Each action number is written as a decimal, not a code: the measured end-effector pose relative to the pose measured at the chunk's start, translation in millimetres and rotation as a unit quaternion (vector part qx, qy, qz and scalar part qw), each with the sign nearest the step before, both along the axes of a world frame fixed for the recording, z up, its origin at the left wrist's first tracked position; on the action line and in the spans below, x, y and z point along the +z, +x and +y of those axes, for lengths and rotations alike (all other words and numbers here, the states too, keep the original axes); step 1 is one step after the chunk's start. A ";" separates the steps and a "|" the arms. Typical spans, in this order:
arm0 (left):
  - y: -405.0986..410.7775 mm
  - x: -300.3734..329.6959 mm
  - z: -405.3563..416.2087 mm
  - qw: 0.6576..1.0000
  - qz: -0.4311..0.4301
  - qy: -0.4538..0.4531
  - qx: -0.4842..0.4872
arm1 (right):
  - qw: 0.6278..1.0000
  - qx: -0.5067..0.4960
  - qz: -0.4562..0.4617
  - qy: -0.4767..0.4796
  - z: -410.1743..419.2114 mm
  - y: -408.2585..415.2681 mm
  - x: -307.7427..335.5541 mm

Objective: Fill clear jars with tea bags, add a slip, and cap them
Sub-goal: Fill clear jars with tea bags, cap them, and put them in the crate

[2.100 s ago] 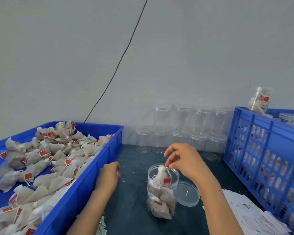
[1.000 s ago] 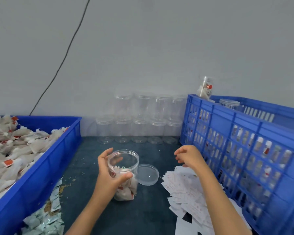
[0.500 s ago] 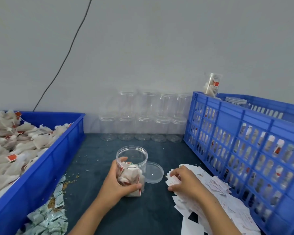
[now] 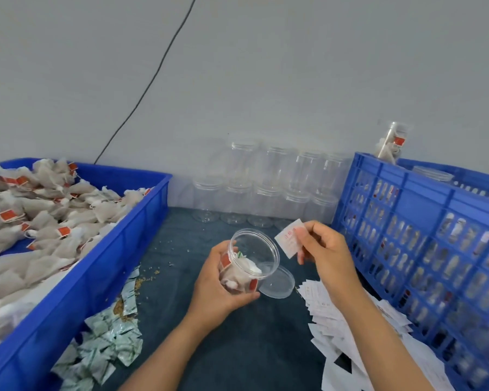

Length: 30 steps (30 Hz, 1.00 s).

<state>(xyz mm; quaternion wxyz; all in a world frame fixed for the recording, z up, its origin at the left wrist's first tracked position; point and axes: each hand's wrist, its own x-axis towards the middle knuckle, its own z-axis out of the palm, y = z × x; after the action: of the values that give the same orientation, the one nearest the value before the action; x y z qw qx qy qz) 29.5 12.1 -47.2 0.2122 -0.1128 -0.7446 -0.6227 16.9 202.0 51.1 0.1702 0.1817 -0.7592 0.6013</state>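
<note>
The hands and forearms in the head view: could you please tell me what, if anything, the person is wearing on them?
Nothing shows on either one. The left hand and the right hand are bare, without gloves, and no ring, watch or bracelet is visible. Both forearms are uncovered down to the bottom edge of the picture, so no sleeve comes into view.

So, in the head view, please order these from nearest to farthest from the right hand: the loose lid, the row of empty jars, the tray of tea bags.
From the right hand:
1. Loose lid, on the mat just below-left of it.
2. Empty jars, at the back wall.
3. Tray of tea bags, far left.
</note>
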 end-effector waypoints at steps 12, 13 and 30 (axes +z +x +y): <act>-2.6 -1.2 1.6 1.000 0.010 0.002 0.010 | 0.911 0.012 0.117 0.395 -42.1 -12.0 13.5; -3.1 -1.8 1.3 1.000 0.012 0.008 0.014 | 0.939 -0.005 0.135 0.316 -39.6 -12.5 12.4; -8.6 -6.0 0.9 0.997 0.010 0.007 0.072 | 0.924 -0.092 -0.083 0.361 -10.5 -37.9 -103.8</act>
<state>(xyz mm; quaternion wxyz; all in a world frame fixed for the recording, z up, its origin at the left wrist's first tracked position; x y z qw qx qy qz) 20.9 13.0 -53.2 0.2647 -0.0637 -0.7442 -0.6100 -21.0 191.5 -52.8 0.0835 0.1095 -0.9498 0.2808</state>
